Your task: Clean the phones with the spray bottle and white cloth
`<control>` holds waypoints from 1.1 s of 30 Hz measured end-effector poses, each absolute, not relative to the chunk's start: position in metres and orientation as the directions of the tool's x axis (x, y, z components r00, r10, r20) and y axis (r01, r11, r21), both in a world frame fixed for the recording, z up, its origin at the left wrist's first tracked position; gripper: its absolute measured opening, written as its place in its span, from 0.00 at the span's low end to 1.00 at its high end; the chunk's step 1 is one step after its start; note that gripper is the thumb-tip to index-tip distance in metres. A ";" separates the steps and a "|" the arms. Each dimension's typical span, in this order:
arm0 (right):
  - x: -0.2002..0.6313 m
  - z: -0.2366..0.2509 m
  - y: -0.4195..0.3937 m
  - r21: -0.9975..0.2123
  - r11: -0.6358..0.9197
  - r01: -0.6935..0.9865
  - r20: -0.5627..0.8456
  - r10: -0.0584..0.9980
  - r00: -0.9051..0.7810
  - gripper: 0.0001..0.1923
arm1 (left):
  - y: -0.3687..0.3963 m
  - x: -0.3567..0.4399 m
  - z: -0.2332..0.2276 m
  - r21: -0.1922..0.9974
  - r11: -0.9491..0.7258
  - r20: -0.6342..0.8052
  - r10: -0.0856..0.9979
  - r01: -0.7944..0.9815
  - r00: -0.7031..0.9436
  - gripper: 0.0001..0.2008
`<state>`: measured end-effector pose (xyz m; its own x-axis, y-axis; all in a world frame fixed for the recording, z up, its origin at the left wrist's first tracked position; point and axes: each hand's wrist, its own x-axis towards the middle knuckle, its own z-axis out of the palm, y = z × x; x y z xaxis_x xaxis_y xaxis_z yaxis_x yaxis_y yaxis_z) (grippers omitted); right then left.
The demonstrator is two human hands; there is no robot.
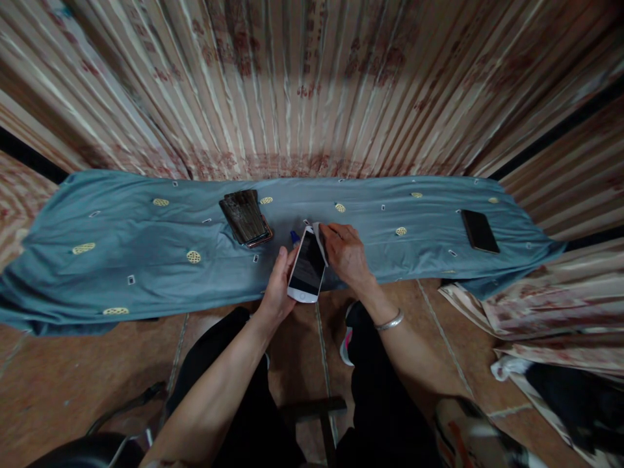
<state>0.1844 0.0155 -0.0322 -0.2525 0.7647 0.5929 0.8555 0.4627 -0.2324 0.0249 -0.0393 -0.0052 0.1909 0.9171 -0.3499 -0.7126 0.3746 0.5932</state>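
Left hand point(277, 286) grips the white phone point(307, 266) by its left edge, long axis pointing away toward the bench point(146, 260), while the right hand point(346, 253) pinches a small cloth point(320, 238) at the phone's top right corner.

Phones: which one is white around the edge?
The white phone held in the left hand. The stack of phones and the lone black phone lie dark on the blue cloth.

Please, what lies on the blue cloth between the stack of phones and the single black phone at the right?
In the head view, the white phone, held by the left hand and right hand, lies between them.
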 end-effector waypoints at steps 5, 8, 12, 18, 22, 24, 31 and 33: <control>0.189 -0.036 0.018 -0.397 0.470 0.789 0.585 0.792 -0.177 0.19 | -0.038 0.023 -0.003 0.599 0.384 -0.378 0.909 -0.703 0.175 0.23; 0.191 -0.038 0.019 -0.603 0.450 0.659 0.546 0.835 -0.070 0.17 | -0.037 0.022 -0.001 0.607 0.360 -0.359 0.920 -0.709 0.160 0.22; 0.188 -0.041 0.023 -0.890 0.277 0.363 0.339 0.933 0.119 0.16 | -0.036 0.021 0.000 0.608 0.327 -0.327 0.934 -0.724 0.147 0.22; 0.181 -0.046 0.028 -0.995 0.051 -0.084 0.034 0.982 0.188 0.16 | -0.034 0.022 -0.002 0.597 0.334 -0.357 0.925 -0.730 0.131 0.21; 0.179 -0.043 0.027 -0.973 -0.038 -0.228 -0.075 0.985 0.156 0.17 | -0.033 0.021 -0.003 0.589 0.331 -0.357 0.925 -0.737 0.131 0.19; 0.178 -0.040 0.025 -0.962 -0.059 -0.268 -0.100 0.985 0.142 0.17 | -0.033 0.021 -0.002 0.597 0.327 -0.351 0.928 -0.733 0.128 0.18; 0.173 -0.032 0.016 -0.952 -0.088 -0.292 -0.113 0.991 0.068 0.15 | -0.032 0.020 -0.001 0.618 0.300 -0.343 0.935 -0.726 0.095 0.17; 0.170 -0.032 0.013 -0.959 -0.084 -0.271 -0.098 0.994 0.040 0.15 | -0.031 0.019 -0.002 0.628 0.277 -0.341 0.938 -0.727 0.063 0.16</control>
<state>0.1699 0.0127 -0.0323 0.0404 0.9943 -0.0985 -0.2714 -0.0839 -0.9588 0.0188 -0.0306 -0.0018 0.0630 0.9378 -0.3413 -0.7273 0.2773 0.6278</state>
